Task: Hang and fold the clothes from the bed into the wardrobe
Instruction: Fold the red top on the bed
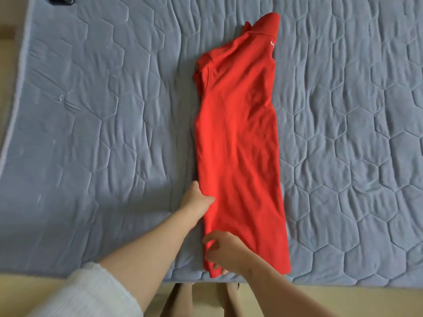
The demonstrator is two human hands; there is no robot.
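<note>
- Red shirt [238, 145] on the bed [103, 133], folded lengthwise.
- Our left hand [196, 201] pinches its side, right hand [225, 250] its hem.
- Crosswise folding and wardrobe remain, we judge.

Soft, even daylight is filling the scene, and nothing is glaring. A faint shadow is darkening the quilt [68, 213] at lower left. The red shirt [238, 133] is showing oversaturated, losing fold detail. The wide lens is bending the quilt's left edge into a curve. The right hand [225, 250] is smearing slightly, and the sleeve [91, 291] is sitting out of focus.
</note>
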